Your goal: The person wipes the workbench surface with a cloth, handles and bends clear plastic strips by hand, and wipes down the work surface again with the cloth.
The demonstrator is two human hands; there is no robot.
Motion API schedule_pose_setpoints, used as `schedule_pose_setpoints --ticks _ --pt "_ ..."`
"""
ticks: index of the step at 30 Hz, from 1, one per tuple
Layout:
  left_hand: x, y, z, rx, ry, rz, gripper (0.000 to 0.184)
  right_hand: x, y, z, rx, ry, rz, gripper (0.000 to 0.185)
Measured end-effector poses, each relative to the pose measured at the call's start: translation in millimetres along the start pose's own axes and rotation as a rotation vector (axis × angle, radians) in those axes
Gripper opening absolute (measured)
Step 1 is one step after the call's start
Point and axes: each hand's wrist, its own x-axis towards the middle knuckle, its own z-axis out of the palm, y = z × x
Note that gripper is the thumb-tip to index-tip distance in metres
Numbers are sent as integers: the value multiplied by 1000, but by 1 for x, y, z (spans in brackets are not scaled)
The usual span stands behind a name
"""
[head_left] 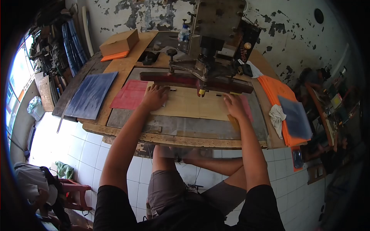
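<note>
A pale yellow sheet (194,106) lies on the grey metal plate of the bench, under the dark red bar (181,80) of a press. My left hand (155,97) rests on the sheet's left end with its fingers stretched toward the bar. On the sheet's right end lies my right hand (234,104), fingers extended forward and holding nothing visible. Red material (129,94) shows beside my left hand, and a narrow red strip appears beyond my right one. Small dark pieces (173,90) sit near the sheet's far edge.
A blue translucent sheet stack (92,95) lies at left, with a cardboard box (119,41) behind it. Orange sheets (275,90), a white cloth (276,118) and another blue stack (295,115) are at right. The press column (216,23) rises at the back. Other people are at both sides.
</note>
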Motion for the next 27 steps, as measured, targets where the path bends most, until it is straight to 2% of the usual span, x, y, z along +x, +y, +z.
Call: schedule_pose_setpoints --ticks 6,27 --pt "-3 1 -4 -70 11 10 50 -2 -3 0 8 28 -113 37" --pt "-6 7 -10 -161 39 11 39 -1 0 -2 63 4 -110 29"
